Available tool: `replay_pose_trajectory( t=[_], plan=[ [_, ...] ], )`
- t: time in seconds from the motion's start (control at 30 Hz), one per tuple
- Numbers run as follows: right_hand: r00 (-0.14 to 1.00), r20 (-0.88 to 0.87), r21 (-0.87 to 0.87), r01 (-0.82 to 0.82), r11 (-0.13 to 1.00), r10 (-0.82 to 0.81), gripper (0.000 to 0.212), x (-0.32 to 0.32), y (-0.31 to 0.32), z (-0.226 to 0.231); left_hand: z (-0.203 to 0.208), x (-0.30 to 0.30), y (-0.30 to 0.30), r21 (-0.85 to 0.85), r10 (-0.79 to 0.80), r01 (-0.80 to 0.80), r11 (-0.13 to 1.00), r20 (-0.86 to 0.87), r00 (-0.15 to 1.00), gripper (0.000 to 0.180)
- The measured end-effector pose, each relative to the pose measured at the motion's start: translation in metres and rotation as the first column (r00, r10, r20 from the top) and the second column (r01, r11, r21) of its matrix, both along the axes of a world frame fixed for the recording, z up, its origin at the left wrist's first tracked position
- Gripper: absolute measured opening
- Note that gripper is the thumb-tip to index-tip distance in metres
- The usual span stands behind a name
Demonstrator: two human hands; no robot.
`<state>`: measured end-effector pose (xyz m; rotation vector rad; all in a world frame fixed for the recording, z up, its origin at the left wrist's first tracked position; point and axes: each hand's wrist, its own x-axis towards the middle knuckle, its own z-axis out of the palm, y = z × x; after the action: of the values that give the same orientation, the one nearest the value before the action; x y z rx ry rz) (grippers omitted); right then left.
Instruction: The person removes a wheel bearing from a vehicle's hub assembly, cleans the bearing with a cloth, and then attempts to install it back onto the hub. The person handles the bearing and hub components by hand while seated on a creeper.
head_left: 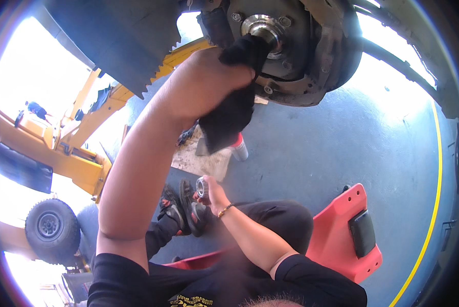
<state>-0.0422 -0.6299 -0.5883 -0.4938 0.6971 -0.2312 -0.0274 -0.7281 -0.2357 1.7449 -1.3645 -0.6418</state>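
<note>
A black cloth (229,115) is bunched in my left hand (209,82), whose fingers are closed around it. This hand reaches up to the bright metal spindle (264,30) in the middle of the wheel assembly, and the cloth lies against the spindle's end. Around the spindle is a dark backing plate (296,48) with several bolts and curved brake parts. Lower down, near my knee, my right hand (216,194) grips a small round roller bearing (202,188) with a shiny rim. The bearing is well apart from the spindle.
A white-and-red can (239,148) stands by a stained cardboard sheet (204,165) on the blue floor. I sit over a red creeper (337,230) with a black pad. Yellow machinery (81,166) and a loose wheel (51,229) are at left; dark bodywork (117,41) overhangs above.
</note>
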Motion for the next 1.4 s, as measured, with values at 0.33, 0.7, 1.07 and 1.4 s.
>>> replay_pose_trajectory(
  t=[0.33, 0.7, 1.07, 1.4],
  plan=[
    [0.999, -0.009, -0.022, 0.036, 0.999, -0.037, 0.05, -0.006, 0.002, 0.009, 0.019, 0.006, 0.047, -0.472, 0.148, 0.103, 0.876, 0.464, 0.873, 0.023],
    [1.0, -0.004, -0.008, 0.012, 1.0, -0.012, 0.048, -0.012, 0.009, 0.012, 0.019, -0.038, -0.042, 0.195, -0.192, 0.008, 0.981, 0.959, 0.208, 0.049],
    [0.994, -0.087, -0.068, 0.057, 0.996, -0.063, 0.047, -0.019, 0.018, 0.018, -0.005, -0.039, -0.02, 0.007, 0.002, 0.145, 0.989, 0.998, -0.057, 0.053],
    [1.0, 0.007, -0.083, 0.022, 0.996, -0.022, 0.042, -0.039, 0.02, 0.031, -0.001, -0.036, -0.027, -0.163, 0.151, 0.18, 0.97, 0.985, 0.08, 0.035]
  ],
)
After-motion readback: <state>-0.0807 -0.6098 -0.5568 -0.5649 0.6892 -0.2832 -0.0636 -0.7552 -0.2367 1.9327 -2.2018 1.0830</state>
